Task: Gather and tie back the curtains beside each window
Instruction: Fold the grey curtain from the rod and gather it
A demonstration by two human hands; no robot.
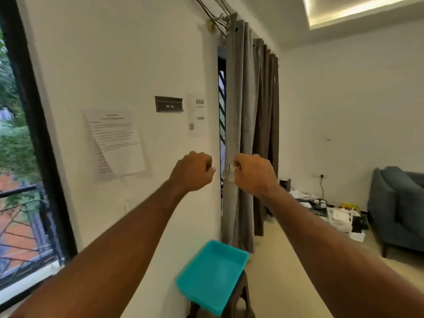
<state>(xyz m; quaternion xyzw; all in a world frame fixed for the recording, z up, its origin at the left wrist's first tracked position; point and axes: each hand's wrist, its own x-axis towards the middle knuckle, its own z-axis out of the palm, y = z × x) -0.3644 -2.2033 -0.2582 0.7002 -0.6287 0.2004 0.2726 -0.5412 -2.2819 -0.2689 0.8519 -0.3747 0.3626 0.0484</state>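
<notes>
Both arms stretched toward the grey curtain (pixel 243 106), hanging gathered in folds beside the narrow window opening (pixel 222 92), well short of the far wall; left hand (pixel 192 172) curled into a fist against the white wall (pixel 137 65), nothing visible inside it; right hand (pixel 253 174) curled too, pinching a small pale, translucent scrap (pixel 228 174) at the curtain's near edge, perhaps a tie or a fold of sheer, too blurred to tell which.

Judged as the tying step, with the gathering mostly done; best to keep the folds bunched tight before cinching; take the loose end across with the left hand, wrap fully round the bundle rather than only its front edge; pull snug at this mid height, level, so the cloth drapes evenly above and below; avoid tugging downward, given the rings on the rod (pixel 220 19) overhead; check that the knot holds before letting go.

Worth minding underfoot: teal tray (pixel 206 283) on a dark stool (pixel 246 292) just below the arms, easy to knock when stepping closer.
</notes>
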